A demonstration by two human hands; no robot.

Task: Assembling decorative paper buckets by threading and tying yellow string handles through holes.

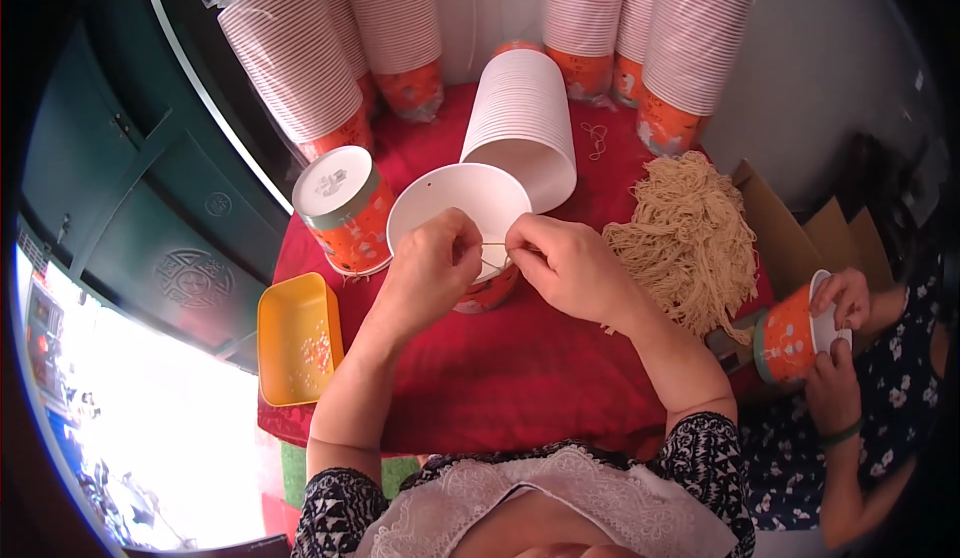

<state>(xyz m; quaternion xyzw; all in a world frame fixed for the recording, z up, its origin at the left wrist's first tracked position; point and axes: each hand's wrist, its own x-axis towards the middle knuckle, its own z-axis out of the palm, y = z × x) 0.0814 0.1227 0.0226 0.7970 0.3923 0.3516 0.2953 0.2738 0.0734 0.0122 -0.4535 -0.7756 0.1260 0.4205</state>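
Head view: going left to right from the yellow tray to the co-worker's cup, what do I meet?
Yellow tray, upside-down orange cup, left hand, thin yellow strand, right hand, heap of beige strands, co-worker's orange cup.

"What stands left of the desk [540, 388]?"
"A dark green door [160, 198] with a round emblem [192, 278]."
"And on the right?"
"Brown cardboard [775, 223], near a person [800, 458] in dark, flowered clothes [885, 383]."

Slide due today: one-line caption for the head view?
Left hand and right hand hold a thin cord at a white-lined bucket, a heap of tan strings on the red cloth.
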